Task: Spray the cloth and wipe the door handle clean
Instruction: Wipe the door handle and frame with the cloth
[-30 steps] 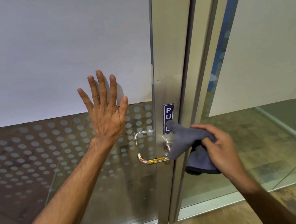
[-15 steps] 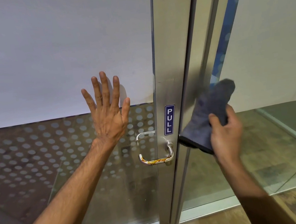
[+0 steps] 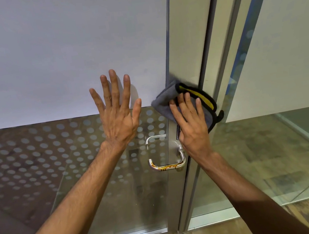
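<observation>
A silver lever door handle [image 3: 166, 163] with orange-brown smears sits on the metal door stile [image 3: 184, 54], low in the middle of the view. My left hand [image 3: 118, 111] is flat on the frosted glass door, fingers spread, holding nothing. My right hand [image 3: 191, 123] presses a grey cloth [image 3: 162, 101] with a yellow and black edge flat against the stile, just above the handle. The hand covers most of the blue PULL label. No spray bottle is in view.
The door glass [image 3: 44, 62] is frosted above and dotted below. To the right stand the metal frame [image 3: 237, 37] and a fixed glass panel [image 3: 289, 59]. Brown tiled floor [image 3: 243, 230] runs along the bottom.
My right hand has carried the cloth from the handle, out to the right, and then back left onto the stile above the handle. My left hand has stayed on the glass.
</observation>
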### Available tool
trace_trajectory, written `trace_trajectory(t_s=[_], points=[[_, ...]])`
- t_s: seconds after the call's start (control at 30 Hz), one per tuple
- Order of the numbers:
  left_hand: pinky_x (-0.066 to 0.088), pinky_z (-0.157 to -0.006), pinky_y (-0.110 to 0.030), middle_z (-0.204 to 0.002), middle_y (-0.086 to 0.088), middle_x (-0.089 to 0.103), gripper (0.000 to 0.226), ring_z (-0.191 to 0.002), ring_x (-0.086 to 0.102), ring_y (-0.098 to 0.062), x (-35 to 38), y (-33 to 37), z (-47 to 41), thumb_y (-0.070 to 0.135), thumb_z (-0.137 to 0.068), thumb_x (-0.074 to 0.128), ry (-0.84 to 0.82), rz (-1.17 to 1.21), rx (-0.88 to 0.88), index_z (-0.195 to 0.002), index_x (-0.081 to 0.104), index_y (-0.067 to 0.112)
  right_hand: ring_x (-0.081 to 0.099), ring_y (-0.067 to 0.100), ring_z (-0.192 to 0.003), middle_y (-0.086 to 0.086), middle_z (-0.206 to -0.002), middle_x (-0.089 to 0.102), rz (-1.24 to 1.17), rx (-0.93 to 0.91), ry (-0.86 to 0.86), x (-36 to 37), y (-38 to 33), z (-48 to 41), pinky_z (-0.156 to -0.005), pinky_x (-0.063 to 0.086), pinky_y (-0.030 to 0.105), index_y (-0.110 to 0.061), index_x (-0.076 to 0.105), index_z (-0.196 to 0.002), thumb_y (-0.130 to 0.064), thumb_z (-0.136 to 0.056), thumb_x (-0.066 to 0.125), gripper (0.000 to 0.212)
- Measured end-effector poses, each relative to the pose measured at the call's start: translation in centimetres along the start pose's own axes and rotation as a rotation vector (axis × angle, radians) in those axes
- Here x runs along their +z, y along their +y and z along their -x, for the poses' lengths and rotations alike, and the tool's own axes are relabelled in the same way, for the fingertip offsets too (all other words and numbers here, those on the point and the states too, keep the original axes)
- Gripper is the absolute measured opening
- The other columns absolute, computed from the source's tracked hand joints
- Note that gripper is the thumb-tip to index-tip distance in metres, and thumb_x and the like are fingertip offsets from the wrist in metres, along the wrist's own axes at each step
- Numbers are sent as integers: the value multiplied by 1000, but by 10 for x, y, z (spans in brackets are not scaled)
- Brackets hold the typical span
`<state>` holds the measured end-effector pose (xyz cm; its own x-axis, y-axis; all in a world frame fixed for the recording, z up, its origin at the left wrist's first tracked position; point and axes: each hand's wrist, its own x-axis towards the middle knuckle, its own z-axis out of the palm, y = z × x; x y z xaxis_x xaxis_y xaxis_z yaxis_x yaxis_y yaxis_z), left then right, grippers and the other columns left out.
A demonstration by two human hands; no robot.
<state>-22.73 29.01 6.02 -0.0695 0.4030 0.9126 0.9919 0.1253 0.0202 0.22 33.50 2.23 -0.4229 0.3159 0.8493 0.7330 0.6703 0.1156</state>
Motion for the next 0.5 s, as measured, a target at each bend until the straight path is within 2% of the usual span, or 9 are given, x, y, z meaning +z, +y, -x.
trace_trajectory(t_s=[0.1,0.17,0.33,0.43,0.5], points=[[-18,-126,-54,-170,-22,13,68,-159,-22,-19,2,-1,1,52,-111,26,12,4,2,-165,-7,27,23,40,-153,23,-160,35,18,-97,-99,7,5,21,-123,17,64,-3,42,-152,14,-67,61,88],[-18,-126,-54,-170,-22,12,68,-158,-23,-19,4,-2,1,51,-111,27,12,2,3,-165,-7,27,22,39,-154,21,-161,35,33,-142,-165,10,9,31,-123,17,65,-3,42,-152,11,-65,66,91],[-17,-126,-53,-170,-22,11,68,-158,-22,-19,6,-3,3,51,-111,28,11,-14,0,-165,-5,25,28,36,-152,20,-158,41,17,-213,-226,11,14,45,-119,26,65,-3,51,-145,-7,-76,82,76],[-17,-126,-54,-172,-20,9,69,-158,-22,-19,5,-3,4,51,-111,29,11,-17,2,-165,-5,26,32,34,-151,17,-157,44,39,-249,-261,5,14,51,-119,28,63,-3,53,-144,1,-73,75,74],[-15,-126,-55,-174,-11,2,68,-159,-21,-19,5,-2,4,52,-111,28,10,-13,4,-165,-5,27,33,32,-150,14,-157,44,50,-279,-314,-2,13,53,-120,30,60,-5,52,-146,1,-76,70,72]])
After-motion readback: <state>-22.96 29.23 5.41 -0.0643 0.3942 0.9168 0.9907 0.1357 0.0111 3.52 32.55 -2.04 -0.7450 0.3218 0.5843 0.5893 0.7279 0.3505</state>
